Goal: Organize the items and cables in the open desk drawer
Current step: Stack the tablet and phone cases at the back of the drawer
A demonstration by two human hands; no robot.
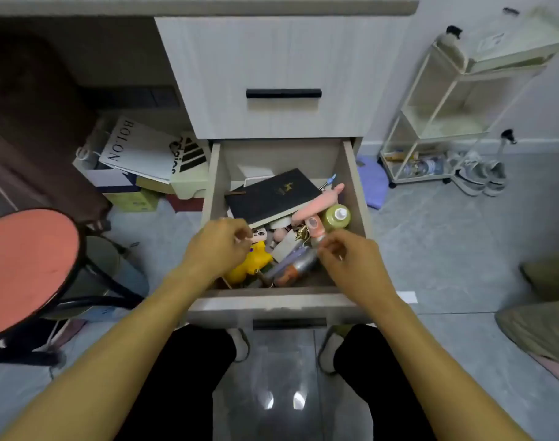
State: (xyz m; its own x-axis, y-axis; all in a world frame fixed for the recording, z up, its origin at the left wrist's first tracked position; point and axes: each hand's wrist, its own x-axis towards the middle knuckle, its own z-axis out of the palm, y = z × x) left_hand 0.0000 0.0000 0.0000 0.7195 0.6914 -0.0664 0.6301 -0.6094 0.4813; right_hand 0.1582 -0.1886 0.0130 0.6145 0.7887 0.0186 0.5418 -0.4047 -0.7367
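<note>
You are looking down into the open drawer (354,183), pulled out beneath the closed drawer front (281,74) of the desk. Both of your hands hover over the drawer's near half. Your left hand (219,246) sits at the drawer's near-left part, fingers curled inward with the tips drawn toward the thumb; whether they pinch anything is too small to tell. Just beside it, toward the drawer's middle, lies a yellow toy (256,261), partly covered by that hand. Your right hand (348,261) is at the drawer's near-right part, fingers likewise curled, the fingertips close to a small pink bottle (314,227); I cannot tell whether it holds anything.

Between your hands, in the drawer's near middle, lie a silver and orange tube (299,267) and a lilac stick (286,262). Farther back in the drawer, a black notebook (272,194) rests tilted on the clutter. To the notebook's right lies a pink soft item (319,202), and a green bottle (335,216) stands near the drawer's right wall.

Left of the drawer, a stool with a red seat (23,268) stands on the floor.
</note>
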